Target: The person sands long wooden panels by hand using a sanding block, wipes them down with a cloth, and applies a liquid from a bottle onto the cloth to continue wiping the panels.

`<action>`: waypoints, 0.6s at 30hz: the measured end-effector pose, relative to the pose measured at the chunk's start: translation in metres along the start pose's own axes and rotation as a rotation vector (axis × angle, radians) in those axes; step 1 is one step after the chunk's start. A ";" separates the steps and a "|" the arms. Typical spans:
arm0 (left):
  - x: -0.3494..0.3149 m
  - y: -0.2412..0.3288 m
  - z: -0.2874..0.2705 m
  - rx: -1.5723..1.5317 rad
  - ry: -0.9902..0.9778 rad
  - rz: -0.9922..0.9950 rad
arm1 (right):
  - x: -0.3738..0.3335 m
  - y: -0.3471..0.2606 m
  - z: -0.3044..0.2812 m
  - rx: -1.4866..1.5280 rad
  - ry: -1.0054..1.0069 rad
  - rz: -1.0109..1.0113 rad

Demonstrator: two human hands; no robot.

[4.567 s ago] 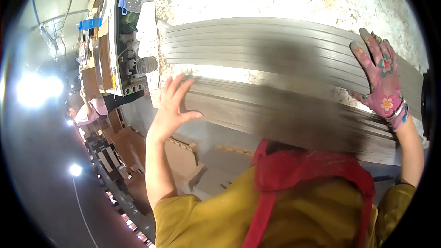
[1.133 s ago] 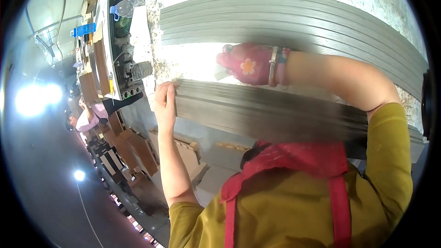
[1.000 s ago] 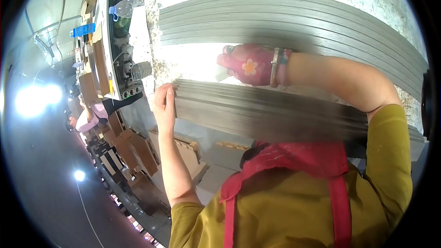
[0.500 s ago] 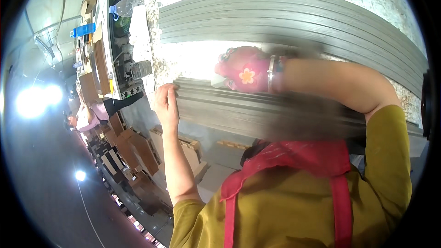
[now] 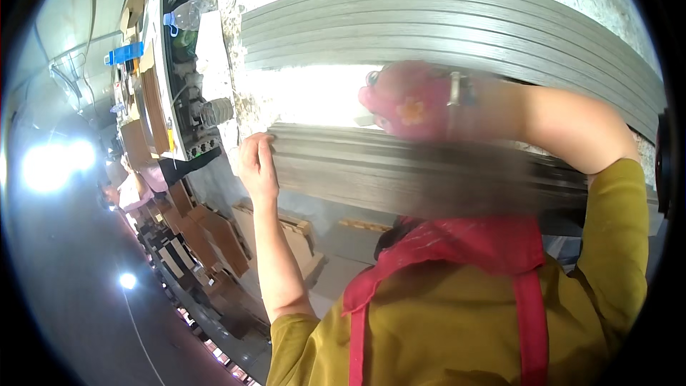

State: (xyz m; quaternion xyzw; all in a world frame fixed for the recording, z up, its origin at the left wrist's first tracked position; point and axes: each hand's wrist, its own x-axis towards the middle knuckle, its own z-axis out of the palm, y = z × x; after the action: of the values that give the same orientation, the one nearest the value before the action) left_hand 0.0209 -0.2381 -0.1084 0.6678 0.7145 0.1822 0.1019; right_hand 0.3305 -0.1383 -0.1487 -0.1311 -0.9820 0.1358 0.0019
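Note:
My bare left hand [image 5: 256, 163] is closed over the left end of the near grey grooved strips [image 5: 325, 164], its fingers curled over their edge. My right hand [image 5: 411, 104], in a pink glove with a flower patch, is closed above the far edge of these strips. A small pale flat piece [image 5: 366, 121] sticks out from under its fingers; its kind is unclear. The right hand and forearm are smeared by motion, and a dark blur covers the strips below them. Beyond lies a wider row of grey strips [image 5: 400, 25], side by side.
The worktable [image 5: 307, 96] has a pale, worn top. At its left, a side bench carries a plastic bottle [image 5: 189, 14], a coiled clear object [image 5: 216, 111] and a blue item [image 5: 125, 53]. A person [image 5: 139, 187] and brown boards [image 5: 221, 232] are farther left, below the table.
My right hand has slid to the right along the near strips, with the pale piece still under its fingers. My left hand stays at the strips' left end.

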 end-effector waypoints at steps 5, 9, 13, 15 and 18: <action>0.000 0.001 0.001 -0.009 0.006 0.013 | 0.029 -0.012 0.013 0.242 -0.041 0.208; 0.001 0.000 0.002 -0.028 0.000 0.003 | 0.024 -0.009 0.017 0.383 0.053 0.211; -0.005 -0.012 -0.011 0.012 -0.017 0.031 | -0.006 -0.003 -0.004 1.090 -0.035 0.279; -0.005 -0.013 -0.020 -0.147 0.056 -0.223 | -0.025 -0.001 -0.003 1.731 0.033 0.454; -0.014 -0.029 -0.025 -0.562 0.177 -0.643 | -0.043 -0.002 0.002 0.530 0.594 0.116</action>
State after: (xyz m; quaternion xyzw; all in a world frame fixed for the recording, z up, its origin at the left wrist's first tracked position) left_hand -0.0140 -0.2565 -0.0979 0.3393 0.8148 0.3851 0.2698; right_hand 0.3716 -0.1513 -0.1486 -0.2147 -0.8606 0.3406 0.3119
